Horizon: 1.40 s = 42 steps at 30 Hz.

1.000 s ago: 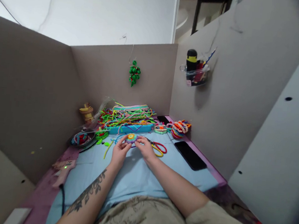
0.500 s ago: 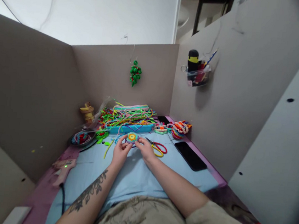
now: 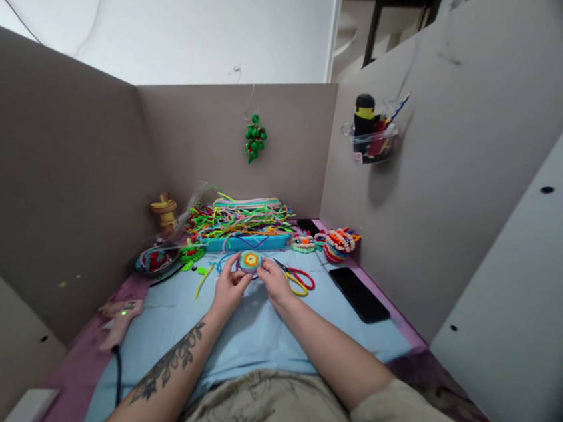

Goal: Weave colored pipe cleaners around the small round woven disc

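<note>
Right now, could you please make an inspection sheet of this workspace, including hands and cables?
Surface: light-blue cloth over a pink tabletop.
Work in hand: round multicoloured piece, orange and yellow toward its centre.
Clutter: coloured strands heaped on a blue tray; scissors right of the piece; black phone farther right.
Hands: left hand and right hand grip the piece from opposite sides.
Cables: black cord runs from the pink gun-shaped tool, whose green light is lit.
Surroundings: grey panels; green ornament hanging at the back, clear holder on the right.
</note>
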{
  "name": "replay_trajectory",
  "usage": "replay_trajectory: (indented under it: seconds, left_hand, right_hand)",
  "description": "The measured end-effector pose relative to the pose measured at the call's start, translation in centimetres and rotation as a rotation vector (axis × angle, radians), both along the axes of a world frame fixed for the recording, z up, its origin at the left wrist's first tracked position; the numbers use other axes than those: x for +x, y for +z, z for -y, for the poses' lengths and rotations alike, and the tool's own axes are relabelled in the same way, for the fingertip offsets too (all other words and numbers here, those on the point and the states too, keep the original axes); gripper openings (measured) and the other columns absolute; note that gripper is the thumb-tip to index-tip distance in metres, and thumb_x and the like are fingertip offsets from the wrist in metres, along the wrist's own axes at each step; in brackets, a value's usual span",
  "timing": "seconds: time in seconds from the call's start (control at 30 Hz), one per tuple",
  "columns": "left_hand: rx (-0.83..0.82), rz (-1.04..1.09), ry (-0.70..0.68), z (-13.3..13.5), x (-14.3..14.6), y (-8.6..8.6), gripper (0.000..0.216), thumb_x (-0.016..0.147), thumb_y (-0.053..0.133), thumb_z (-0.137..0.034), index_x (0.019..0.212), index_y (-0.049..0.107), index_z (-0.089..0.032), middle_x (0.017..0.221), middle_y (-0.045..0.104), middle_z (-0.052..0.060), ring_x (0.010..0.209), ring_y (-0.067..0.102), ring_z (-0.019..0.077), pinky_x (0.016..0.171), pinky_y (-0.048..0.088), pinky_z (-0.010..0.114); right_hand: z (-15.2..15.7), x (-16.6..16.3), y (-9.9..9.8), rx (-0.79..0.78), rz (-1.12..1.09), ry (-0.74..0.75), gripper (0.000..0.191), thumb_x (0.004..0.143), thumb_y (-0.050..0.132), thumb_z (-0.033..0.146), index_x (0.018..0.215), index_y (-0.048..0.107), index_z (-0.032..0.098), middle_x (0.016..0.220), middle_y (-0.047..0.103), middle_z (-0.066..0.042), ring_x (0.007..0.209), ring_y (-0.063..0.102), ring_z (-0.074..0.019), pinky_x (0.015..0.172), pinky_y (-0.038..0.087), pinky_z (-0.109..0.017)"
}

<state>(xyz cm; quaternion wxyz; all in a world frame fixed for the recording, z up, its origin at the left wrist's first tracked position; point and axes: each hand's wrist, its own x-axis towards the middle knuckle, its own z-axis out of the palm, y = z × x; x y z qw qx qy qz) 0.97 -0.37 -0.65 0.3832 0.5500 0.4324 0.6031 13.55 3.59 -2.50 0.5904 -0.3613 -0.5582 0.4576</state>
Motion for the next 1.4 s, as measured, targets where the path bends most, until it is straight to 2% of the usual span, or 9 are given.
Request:
replay_trajectory:
  seconds: [0.2,0.43,0.63,0.73,0.87,1.03,1.13,1.23,1.4]
  left_hand:
    - [-0.036,0.023,0.09,-0.7,-1.0,0.1,0.074,0.072,0.067,-0.043,0.133,0.036,-0.016,0.068,0.057,-0.005,0.046,0.042,0.0056,0.044,0.033,0.017]
    - [-0.184,-0.104,0.041,-1.3,-2.2,-0.2,0.068,0.063,0.068,-0.045,0.119,0.047,-0.013,0.062,0.054,-0.006,0.043,0.041,0.0067,0.043,0.03,0.019]
    - [-0.263,-0.379,0.037,-1.0,-3.1,0.1,0.03,0.068,0.062,-0.04,0.081,0.066,-0.014,0.053,0.059,-0.001,0.041,0.047,0.0116,0.045,0.034,0.023]
    - [-0.232,-0.5,0.134,-1.3,-3.8,0.3,0.028,0.074,0.056,-0.041,0.069,0.066,-0.016,0.059,0.065,0.003,0.051,0.054,0.0158,0.052,0.039,0.026]
    - [-0.178,-0.601,0.225,-1.6,-4.5,0.0,0.024,0.077,0.053,-0.037,0.075,0.067,-0.018,0.073,0.071,0.006,0.071,0.062,0.0215,0.067,0.043,0.029]
    - [-0.141,-0.643,0.232,-1.6,-4.5,-0.4,0.016,0.075,0.056,-0.028,0.081,0.069,-0.019,0.077,0.072,0.007,0.079,0.065,0.0232,0.075,0.045,0.033]
    - [-0.094,-0.615,0.175,-1.4,-3.9,-0.4,0.024,0.076,0.059,-0.033,0.092,0.068,-0.019,0.092,0.072,0.009,0.084,0.065,0.0231,0.075,0.048,0.034]
    - [-0.026,-0.575,0.072,-1.3,-3.0,-0.6,0.044,0.072,0.065,-0.037,0.112,0.063,-0.02,0.118,0.066,0.01,0.105,0.061,0.0241,0.085,0.048,0.034]
    - [0.029,-0.551,-0.033,-1.6,-1.8,-1.4,0.053,0.069,0.071,-0.034,0.117,0.061,-0.018,0.129,0.059,0.013,0.123,0.051,0.0259,0.106,0.035,0.039]
  right_hand:
    - [-0.3,0.4,0.0,-0.047,-0.07,-0.073,0.023,0.064,0.071,0.042,0.066,0.067,0.02,0.116,0.061,-0.006,0.11,0.053,-0.0244,0.1,0.033,-0.035]
    - [-1.4,0.9,-0.7,-0.213,-0.125,-0.123,0.023,0.064,0.064,0.039,0.074,0.065,0.018,0.075,0.064,-0.003,0.077,0.057,-0.0195,0.072,0.042,-0.031]
    - [-1.2,1.1,-0.7,-0.275,-0.118,-0.159,0.024,0.062,0.064,0.035,0.079,0.061,0.018,0.081,0.064,-0.002,0.076,0.055,-0.0172,0.066,0.04,-0.027]
    - [-1.1,1.2,-0.6,-0.283,-0.091,-0.15,0.024,0.062,0.064,0.034,0.08,0.06,0.018,0.083,0.064,-0.002,0.079,0.055,-0.0175,0.067,0.041,-0.027]
    - [-1.0,1.5,-0.3,-0.285,-0.036,-0.13,0.023,0.063,0.063,0.032,0.082,0.06,0.019,0.085,0.064,-0.003,0.081,0.056,-0.0179,0.068,0.043,-0.028]
    - [-1.0,2.0,0.0,-0.285,0.046,-0.097,0.025,0.066,0.059,0.031,0.087,0.059,0.019,0.087,0.063,-0.003,0.08,0.056,-0.0184,0.066,0.044,-0.03]
    - [-1.0,2.3,0.2,-0.245,0.103,-0.087,0.023,0.068,0.057,0.031,0.088,0.057,0.02,0.085,0.062,-0.002,0.081,0.056,-0.0188,0.07,0.045,-0.032]
    - [-1.0,2.4,0.5,-0.172,0.176,-0.068,0.018,0.069,0.056,0.026,0.086,0.056,0.02,0.083,0.061,-0.001,0.082,0.056,-0.0184,0.078,0.045,-0.034]
    - [-1.1,2.5,1.0,-0.095,0.326,0.014,0.019,0.068,0.057,0.018,0.087,0.059,0.02,0.083,0.062,-0.001,0.081,0.058,-0.0186,0.08,0.044,-0.035]
